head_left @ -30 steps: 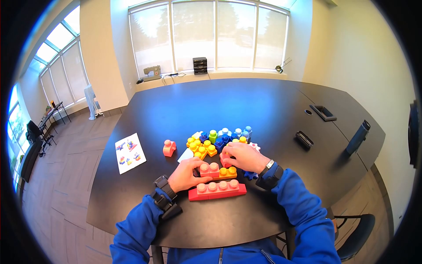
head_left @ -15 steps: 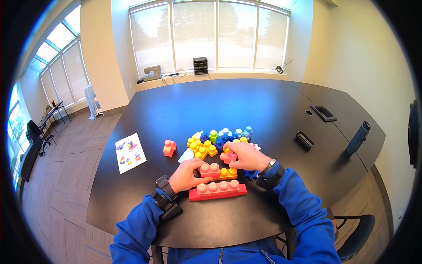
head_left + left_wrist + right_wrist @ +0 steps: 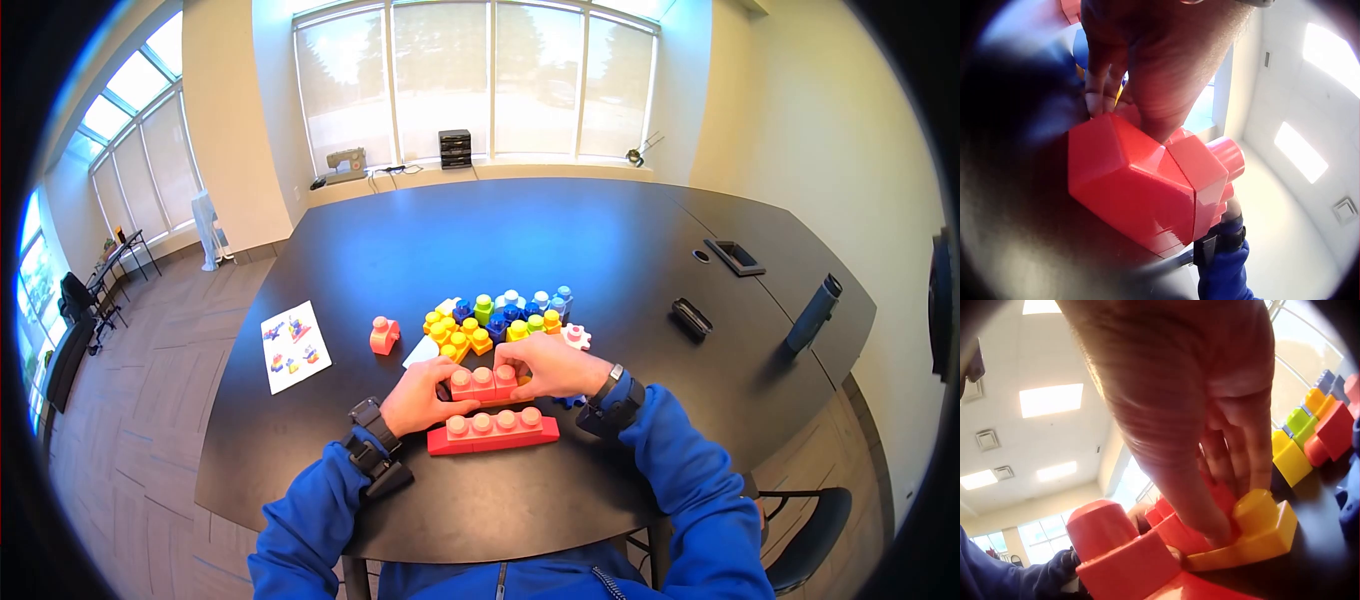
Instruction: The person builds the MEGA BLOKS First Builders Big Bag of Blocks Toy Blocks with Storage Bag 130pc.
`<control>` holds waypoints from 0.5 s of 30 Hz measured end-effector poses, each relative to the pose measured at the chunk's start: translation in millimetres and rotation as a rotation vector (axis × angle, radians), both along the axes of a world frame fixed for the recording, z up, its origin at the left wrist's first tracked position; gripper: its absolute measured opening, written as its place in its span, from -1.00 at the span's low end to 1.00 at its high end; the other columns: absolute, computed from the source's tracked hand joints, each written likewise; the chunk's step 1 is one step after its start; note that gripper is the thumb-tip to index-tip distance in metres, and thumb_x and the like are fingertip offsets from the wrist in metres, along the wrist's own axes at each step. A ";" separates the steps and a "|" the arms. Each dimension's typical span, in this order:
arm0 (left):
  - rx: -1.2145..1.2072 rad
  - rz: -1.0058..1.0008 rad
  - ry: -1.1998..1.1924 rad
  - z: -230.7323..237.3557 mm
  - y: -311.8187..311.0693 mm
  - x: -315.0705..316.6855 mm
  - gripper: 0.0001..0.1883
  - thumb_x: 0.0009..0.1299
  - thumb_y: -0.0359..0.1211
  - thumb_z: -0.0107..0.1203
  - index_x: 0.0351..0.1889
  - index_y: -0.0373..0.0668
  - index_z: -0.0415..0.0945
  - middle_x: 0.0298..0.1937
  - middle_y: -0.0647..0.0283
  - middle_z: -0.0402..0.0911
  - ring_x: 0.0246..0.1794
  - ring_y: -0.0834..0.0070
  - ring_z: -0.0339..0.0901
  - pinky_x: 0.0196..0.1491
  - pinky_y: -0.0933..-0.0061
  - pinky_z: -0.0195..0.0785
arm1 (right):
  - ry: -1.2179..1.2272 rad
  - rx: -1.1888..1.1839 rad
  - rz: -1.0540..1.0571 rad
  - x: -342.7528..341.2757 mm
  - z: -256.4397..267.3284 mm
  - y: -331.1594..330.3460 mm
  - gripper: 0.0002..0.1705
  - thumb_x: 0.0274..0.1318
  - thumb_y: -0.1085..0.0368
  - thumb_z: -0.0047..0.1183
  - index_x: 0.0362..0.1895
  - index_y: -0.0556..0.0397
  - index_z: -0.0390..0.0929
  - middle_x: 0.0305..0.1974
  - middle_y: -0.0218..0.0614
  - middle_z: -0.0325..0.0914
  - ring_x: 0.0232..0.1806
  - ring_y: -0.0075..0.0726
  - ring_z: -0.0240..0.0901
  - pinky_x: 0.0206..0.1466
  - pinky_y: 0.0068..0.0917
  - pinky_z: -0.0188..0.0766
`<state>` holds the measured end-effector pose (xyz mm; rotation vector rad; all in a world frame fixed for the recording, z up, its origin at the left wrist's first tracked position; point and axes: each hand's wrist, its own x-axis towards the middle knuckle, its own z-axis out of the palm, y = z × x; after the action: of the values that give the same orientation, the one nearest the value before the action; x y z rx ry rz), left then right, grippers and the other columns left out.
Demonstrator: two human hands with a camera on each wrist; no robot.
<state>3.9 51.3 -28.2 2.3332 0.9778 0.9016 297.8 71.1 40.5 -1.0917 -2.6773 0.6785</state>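
Observation:
My left hand (image 3: pixel 418 395) grips the left end of a small build, thumb in front and fingers behind. On it sits a red two-stud block (image 3: pixel 472 386), over a yellow-orange brick (image 3: pixel 1266 528) whose right end shows in the right wrist view. My right hand (image 3: pixel 550 366) pinches a one-stud red block (image 3: pixel 504 385) between thumb and fingers, on the yellow-orange brick right beside the two-stud block. Just in front lies a long red piece (image 3: pixel 492 436) with several studs and sloped ends; its slope (image 3: pixel 1154 197) fills the left wrist view.
Behind the hands stand yellow blocks (image 3: pixel 458 345), blue blocks (image 3: pixel 498 326) and a green block (image 3: pixel 484 308). A loose red block (image 3: pixel 383 336) and a picture sheet (image 3: pixel 293 352) lie to the left. A dark case (image 3: pixel 692 319) and a bottle (image 3: pixel 815 313) are at the right.
My right hand has brought the one-stud red block down and left, from above and behind the build onto the yellow-orange brick. The left hand stays in place.

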 end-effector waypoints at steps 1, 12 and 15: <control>-0.012 0.003 0.010 1.3 -0.6 -0.3 -0.54 0.36 -0.20 0.69 0.08 -0.27 0.79 -0.11 0.14 0.72 -0.17 0.33 0.76 -0.08 0.31 0.65 | 0.002 0.004 -0.002 3.5 -3.3 2.4 -0.50 0.24 0.30 0.59 0.21 0.10 0.70 -0.06 -0.26 0.88 0.02 -0.25 0.83 0.29 -0.30 0.74; 0.005 0.011 0.040 2.3 0.3 -1.1 -0.55 0.39 -0.18 0.68 0.05 -0.27 0.77 -0.10 0.14 0.72 -0.16 0.34 0.75 -0.08 0.31 0.65 | 0.272 0.127 -0.223 86.7 26.8 42.9 -0.61 0.32 0.27 0.51 0.16 0.17 0.82 -0.11 -0.13 0.88 -0.17 -0.27 0.84 -0.03 -0.28 0.79; -0.022 0.018 0.040 1.6 -0.1 -1.1 -0.54 0.39 -0.18 0.68 0.06 -0.28 0.77 -0.09 0.14 0.72 -0.16 0.33 0.75 -0.08 0.31 0.66 | 0.136 0.221 -0.115 86.4 4.7 53.1 -0.59 0.23 0.29 0.55 0.13 0.16 0.85 -0.15 -0.13 0.88 -0.17 -0.21 0.85 -0.05 -0.22 0.77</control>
<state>2.8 51.2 -26.5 2.3357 1.0206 0.8500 384.2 124.2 45.2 -1.0887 -2.4813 0.4092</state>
